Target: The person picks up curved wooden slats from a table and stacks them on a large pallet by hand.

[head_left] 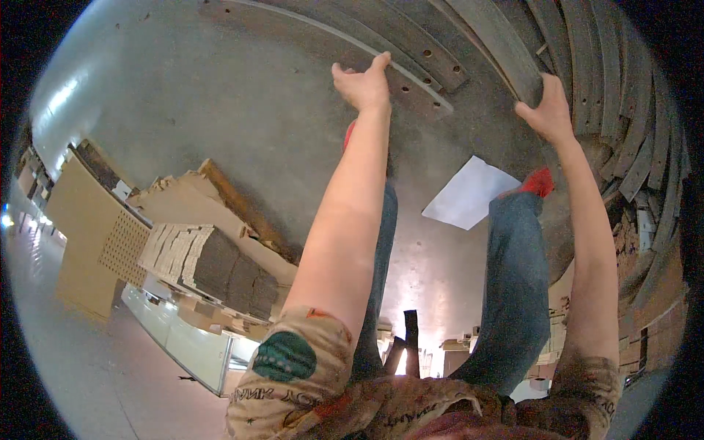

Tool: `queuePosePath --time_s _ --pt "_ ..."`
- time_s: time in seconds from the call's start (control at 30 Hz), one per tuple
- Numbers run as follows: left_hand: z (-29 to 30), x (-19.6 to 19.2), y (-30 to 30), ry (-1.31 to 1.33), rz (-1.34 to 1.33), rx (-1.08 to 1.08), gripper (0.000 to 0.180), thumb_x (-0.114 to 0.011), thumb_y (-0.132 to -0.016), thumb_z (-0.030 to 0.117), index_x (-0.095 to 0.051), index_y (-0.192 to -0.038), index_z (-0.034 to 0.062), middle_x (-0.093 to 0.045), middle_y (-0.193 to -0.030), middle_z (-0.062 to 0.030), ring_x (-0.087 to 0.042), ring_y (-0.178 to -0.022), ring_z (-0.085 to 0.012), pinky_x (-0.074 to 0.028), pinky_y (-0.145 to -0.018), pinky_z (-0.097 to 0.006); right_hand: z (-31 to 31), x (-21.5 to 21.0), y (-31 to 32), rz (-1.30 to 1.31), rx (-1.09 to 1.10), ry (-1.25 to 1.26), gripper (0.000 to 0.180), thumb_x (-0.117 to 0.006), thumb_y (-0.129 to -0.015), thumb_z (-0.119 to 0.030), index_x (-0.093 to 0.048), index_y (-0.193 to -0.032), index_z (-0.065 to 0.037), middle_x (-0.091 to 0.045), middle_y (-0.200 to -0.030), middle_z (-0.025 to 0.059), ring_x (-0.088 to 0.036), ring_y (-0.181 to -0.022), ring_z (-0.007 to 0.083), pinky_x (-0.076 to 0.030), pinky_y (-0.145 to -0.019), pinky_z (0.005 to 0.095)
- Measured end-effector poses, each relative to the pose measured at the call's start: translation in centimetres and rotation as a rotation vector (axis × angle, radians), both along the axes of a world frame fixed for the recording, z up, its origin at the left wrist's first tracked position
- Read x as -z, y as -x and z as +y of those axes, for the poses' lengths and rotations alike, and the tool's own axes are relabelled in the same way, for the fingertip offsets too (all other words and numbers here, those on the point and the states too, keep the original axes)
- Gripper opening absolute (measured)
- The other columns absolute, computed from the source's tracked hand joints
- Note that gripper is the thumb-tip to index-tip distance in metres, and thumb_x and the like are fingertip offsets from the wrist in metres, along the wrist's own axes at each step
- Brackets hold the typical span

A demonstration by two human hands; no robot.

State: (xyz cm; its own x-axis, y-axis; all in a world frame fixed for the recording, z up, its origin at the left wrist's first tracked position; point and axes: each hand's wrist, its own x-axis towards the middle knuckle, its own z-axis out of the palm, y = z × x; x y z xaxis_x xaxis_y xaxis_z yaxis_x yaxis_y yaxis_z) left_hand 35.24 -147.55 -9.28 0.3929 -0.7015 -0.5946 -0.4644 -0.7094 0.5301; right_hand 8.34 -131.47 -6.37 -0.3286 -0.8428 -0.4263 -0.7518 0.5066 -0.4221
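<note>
My right hand (548, 111) is closed around the near end of a long grey-brown strip (499, 48), thumb on one side and fingers on the other. The strip runs away to the far edge of the view. My left hand (364, 86) is held out with thumb and fingers apart. Its thumb overlaps the pale edge of another long strip (418, 86) with round holes along it; whether it touches cannot be made out. Beyond that lies a further dark strip (400, 37), also with holes near its end.
Many similar strips (623, 95) are piled along the right side. A white paper sheet (473, 192) lies on the grey floor (220, 95) between my feet. To the left are stacked cardboard pieces (220, 264), a torn cardboard sheet (198, 187) and a large flat cardboard panel (88, 213).
</note>
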Motion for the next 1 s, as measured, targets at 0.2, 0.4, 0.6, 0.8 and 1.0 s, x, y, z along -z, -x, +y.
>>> queuePosePath --time_s 0.2,0.4,0.6,0.8,1.0 --pt "0.7 0.5 2.3 -0.062 -0.253 0.275 0.102 -0.082 -0.055 0.03 -0.024 -0.132 -0.0026 -0.04 -0.121 -0.0214 -0.044 -0.11 -0.0344 -0.038 -0.092 -0.039 -10.6 1.7 -9.7 -0.093 0.043 0.029 0.068 -0.066 -0.062 -0.036 -0.042 -0.114 0.001 -0.047 -0.111 0.0227 -0.048 -0.104 0.0362 -0.042 -0.087 0.0416" --pt "-3.0 2.5 -1.6 -0.021 0.472 -0.195 0.059 -0.073 -0.071 0.013 -0.041 -0.12 0.0011 -0.056 -0.093 -0.0082 -0.054 -0.08 -0.0201 -0.047 -0.069 -0.032 -18.1 0.3 -12.7 -0.167 -0.153 -0.491 0.076 -0.03 -0.087 -0.06 -0.026 -0.135 0.0 -0.025 -0.14 0.0177 -0.024 -0.13 0.0314 -0.023 -0.105 0.0385" --pt "-3.4 3.0 -2.2 -0.252 0.458 -0.243 0.044 -0.07 -0.077 0.028 -0.051 -0.106 0.0018 -0.052 -0.099 -0.0112 -0.05 -0.087 -0.0216 -0.049 -0.071 -0.035 -15.5 5.1 -11.9 -0.126 -0.044 -0.165 0.094 -0.077 -0.046 -0.051 -0.044 -0.114 0.005 -0.056 -0.105 0.0249 -0.054 -0.099 0.0391 -0.043 -0.088 0.0402" --pt "-3.1 1.2 -4.3 -0.392 0.486 -0.189 0.057 -0.072 -0.072 0.04 -0.048 -0.108 0.0033 -0.05 -0.098 -0.0073 -0.049 -0.085 -0.0182 -0.045 -0.077 -0.034 -12.6 4.0 -11.1 -0.433 0.027 -0.332 0.089 -0.076 -0.046 -0.053 -0.053 -0.108 0.006 -0.056 -0.106 0.0254 -0.056 -0.099 0.0346 -0.046 -0.085 0.0368" --pt "1.6 0.5 -0.7 -0.312 0.671 -0.081 0.063 -0.068 -0.077 0.035 -0.04 -0.121 0.0 -0.05 -0.116 -0.0112 -0.05 -0.103 -0.0237 -0.042 -0.088 -0.037 -6.7 3.0 -11.2 -0.727 0.352 -0.182 0.094 -0.079 -0.046 -0.051 -0.049 -0.113 0.008 -0.055 -0.109 0.0257 -0.055 -0.101 0.033 -0.043 -0.087 0.0345"
